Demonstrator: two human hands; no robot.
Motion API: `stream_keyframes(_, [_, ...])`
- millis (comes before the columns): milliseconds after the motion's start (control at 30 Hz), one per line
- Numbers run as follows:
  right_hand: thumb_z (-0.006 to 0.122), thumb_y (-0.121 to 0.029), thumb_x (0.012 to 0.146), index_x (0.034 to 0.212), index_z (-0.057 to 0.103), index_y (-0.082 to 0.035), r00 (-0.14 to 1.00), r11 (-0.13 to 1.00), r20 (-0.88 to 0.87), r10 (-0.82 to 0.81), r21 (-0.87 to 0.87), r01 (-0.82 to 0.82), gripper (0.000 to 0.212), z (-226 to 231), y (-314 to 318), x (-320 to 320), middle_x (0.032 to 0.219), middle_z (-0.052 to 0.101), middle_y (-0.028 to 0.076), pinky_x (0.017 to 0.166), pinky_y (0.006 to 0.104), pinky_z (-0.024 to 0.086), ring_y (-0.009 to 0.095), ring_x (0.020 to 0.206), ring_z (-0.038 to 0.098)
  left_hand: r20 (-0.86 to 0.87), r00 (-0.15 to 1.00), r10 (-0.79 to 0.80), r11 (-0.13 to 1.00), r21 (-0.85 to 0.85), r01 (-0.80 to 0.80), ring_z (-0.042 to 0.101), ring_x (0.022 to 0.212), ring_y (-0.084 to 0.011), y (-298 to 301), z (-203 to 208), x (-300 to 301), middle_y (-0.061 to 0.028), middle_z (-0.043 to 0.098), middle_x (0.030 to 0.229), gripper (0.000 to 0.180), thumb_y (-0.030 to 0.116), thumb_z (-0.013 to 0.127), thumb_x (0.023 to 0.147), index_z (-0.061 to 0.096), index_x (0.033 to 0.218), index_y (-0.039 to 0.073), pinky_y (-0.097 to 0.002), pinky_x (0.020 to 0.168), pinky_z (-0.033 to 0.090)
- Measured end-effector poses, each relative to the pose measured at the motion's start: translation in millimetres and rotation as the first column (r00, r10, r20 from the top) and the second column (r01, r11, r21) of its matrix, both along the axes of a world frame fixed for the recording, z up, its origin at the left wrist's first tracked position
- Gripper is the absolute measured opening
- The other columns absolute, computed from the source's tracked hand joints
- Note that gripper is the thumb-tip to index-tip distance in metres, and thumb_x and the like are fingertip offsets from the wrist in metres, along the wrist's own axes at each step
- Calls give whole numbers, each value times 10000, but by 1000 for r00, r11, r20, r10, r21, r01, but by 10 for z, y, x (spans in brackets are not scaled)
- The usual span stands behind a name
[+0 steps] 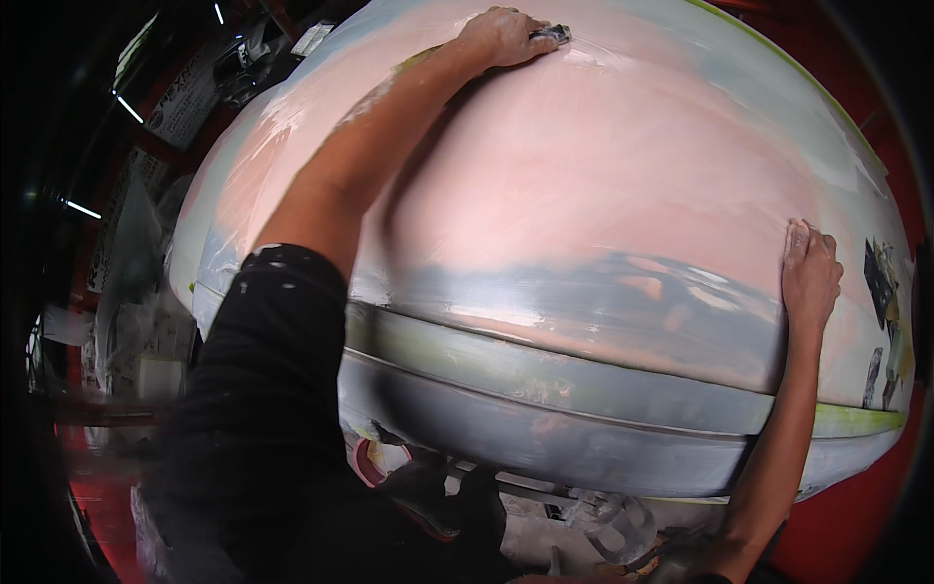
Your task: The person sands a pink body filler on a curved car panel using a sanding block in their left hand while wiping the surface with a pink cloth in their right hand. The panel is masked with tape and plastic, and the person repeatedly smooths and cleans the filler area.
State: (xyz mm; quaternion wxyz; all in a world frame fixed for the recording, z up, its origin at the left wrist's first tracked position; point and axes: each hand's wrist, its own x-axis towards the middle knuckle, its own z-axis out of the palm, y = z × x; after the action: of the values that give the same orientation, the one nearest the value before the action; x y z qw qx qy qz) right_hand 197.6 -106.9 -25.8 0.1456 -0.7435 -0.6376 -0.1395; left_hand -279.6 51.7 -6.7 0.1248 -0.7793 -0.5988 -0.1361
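Observation:
A large curved vehicle body panel (603,185) spreads before me, coated in smooth pink filler with patches of grey and pale green. Near its far edge my left hand (501,37) is closed on a small dark sanding pad (553,34), pressed against the surface. The pad's underside is hidden, so its exact kind is unclear. At the right side of the panel my right hand (812,271) rests on the pale coating, fingers bent slightly and touching it, with no tool showing. Whitish dust marks both hands and my left forearm.
Dark strips (880,282) show on the panel's right side. A stepped lower edge (545,389) runs along the near side. Below lie a pink round container (370,462) and floor clutter (623,530). Plastic sheeting (131,282) hangs at left.

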Motion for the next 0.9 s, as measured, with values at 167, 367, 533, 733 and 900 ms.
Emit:
stream_keyframes(167, [452,-434,1065,1331,671,-136,1000,999,-8,25,31,-24,456,29,-41,-19,1318,621,163,996,551,496,453,1148,609,-21,998,55,998,-9,-55,689,1047,-419,-24,-92,72,-225,740,1076,586,596,545,958,707,1276,131,-489,947,546])
stream_keyframes(367, [510,-420,1039,1323,672,-70,988,996,-126,90,28,-88,479,13,2,137,1316,647,201,1029,493,483,406,1201,617,-83,970,-229,972,-79,223,567,1241,-403,-1737,12,88,-259,645,1308,590,518,631,980,629,1411,115,-456,1097,458])
stream_keyframes(533, [535,-404,1040,1330,645,19,879,902,-201,432,77,-425,525,-26,26,244,1358,634,242,1086,444,444,405,1280,584,67,994,-86,996,38,84,560,1250,-408,-2311,-25,-310,-249,621,1344,585,535,645,963,641,1402,148,-469,1089,463])
stream_keyframes(733, [436,-438,1065,1402,573,36,988,993,-100,118,-16,-121,597,-190,588,422,1357,619,281,1121,452,413,421,1299,570,174,975,139,878,434,-203,567,1238,-402,-2387,65,-831,-233,625,1343,556,520,672,951,648,1399,191,-484,1075,468])
stream_keyframes(900, [382,-568,1031,1413,520,39,974,969,1,-228,-98,227,730,-180,1202,-293,1354,584,331,1109,580,404,517,1295,534,242,963,117,845,485,-225,586,1202,-387,-2349,50,-926,-225,647,1293,551,503,707,930,664,1373,179,-491,1028,483])
